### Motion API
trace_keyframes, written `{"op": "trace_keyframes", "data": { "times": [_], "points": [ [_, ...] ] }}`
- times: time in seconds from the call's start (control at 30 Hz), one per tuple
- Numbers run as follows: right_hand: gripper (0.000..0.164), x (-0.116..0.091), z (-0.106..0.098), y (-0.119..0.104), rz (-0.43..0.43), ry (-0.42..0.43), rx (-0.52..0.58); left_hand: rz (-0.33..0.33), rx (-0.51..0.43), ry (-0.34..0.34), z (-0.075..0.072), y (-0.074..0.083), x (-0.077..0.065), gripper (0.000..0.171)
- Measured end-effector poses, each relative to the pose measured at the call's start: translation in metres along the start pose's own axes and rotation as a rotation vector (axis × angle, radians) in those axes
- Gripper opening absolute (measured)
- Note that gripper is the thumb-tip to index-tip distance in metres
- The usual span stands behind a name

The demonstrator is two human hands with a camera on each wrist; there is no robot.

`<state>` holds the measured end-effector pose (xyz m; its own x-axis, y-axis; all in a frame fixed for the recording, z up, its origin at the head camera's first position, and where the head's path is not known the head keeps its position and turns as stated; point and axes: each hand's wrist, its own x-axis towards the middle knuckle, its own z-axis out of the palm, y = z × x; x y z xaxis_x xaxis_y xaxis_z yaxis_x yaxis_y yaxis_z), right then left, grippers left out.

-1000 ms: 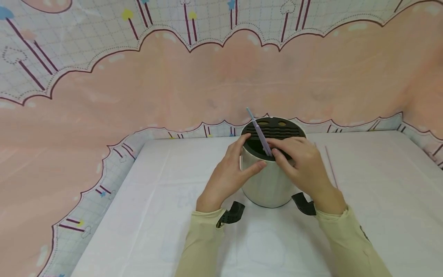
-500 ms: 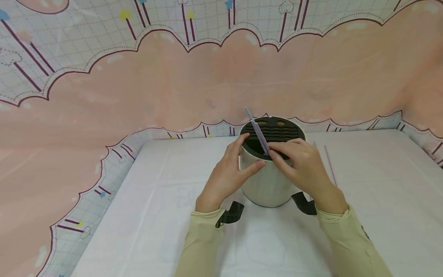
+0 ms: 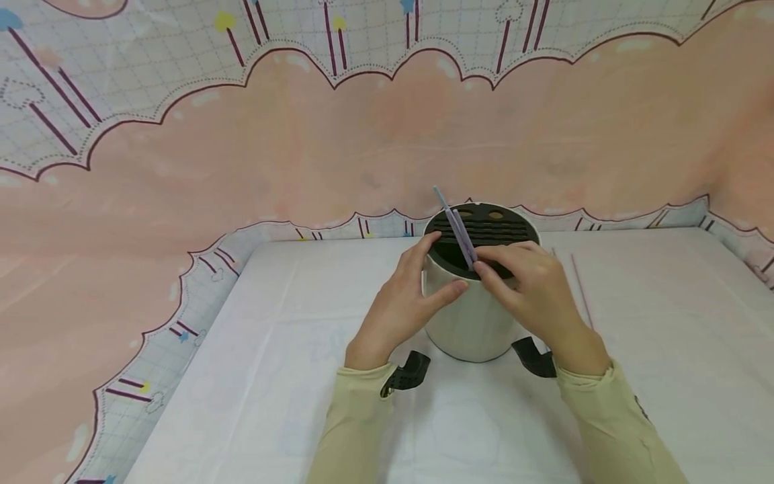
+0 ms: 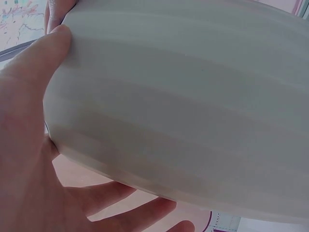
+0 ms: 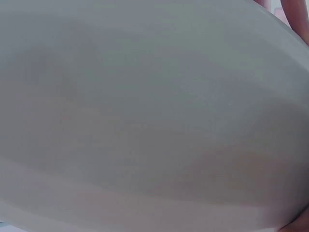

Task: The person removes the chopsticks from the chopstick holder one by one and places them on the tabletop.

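A white round knife holder (image 3: pixel 471 323) with a black slotted top (image 3: pixel 484 232) stands upright on the table. My left hand (image 3: pixel 399 302) grips its left side, thumb on the front and fingers round the far side. In the left wrist view, the pale wall of the holder fills most of the picture between thumb and fingers. My right hand (image 3: pixel 532 289) pinches the lower end of a slim purple object (image 3: pixel 461 235) with a narrow light-blue tip, between thumb and forefinger. It leans up and left over the black opening. The holder's wall fills the right wrist view and hides the pinch.
A thin pinkish stick (image 3: pixel 582 289) lies on the white table (image 3: pixel 290 376) to the right of the holder, partly behind my right wrist. Patterned cloth (image 3: pixel 363 148) hangs close behind the table. Black straps sit at both wrists.
The purple object has turned slightly, and a second slim purple strip now shows beside its upper part. Both hands keep about the same place on the holder and the object.
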<state>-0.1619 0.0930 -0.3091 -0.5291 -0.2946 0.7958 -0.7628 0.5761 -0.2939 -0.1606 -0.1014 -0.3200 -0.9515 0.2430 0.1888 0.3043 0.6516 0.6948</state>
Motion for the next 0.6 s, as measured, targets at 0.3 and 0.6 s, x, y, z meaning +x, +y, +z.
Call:
{"op": "trace_keyframes", "data": {
  "times": [0.3,0.6],
  "points": [
    [0.02,-0.0004,-0.0015,0.0032,0.006,-0.005,0.012,-0.014,0.006,-0.004,0.0,0.0015,-0.0003,0.074],
    [0.02,0.0005,-0.0101,0.0071,0.044,0.03,0.032,-0.02,0.01,-0.012,0.0011,0.0026,0.0011,0.075]
  ]
}}
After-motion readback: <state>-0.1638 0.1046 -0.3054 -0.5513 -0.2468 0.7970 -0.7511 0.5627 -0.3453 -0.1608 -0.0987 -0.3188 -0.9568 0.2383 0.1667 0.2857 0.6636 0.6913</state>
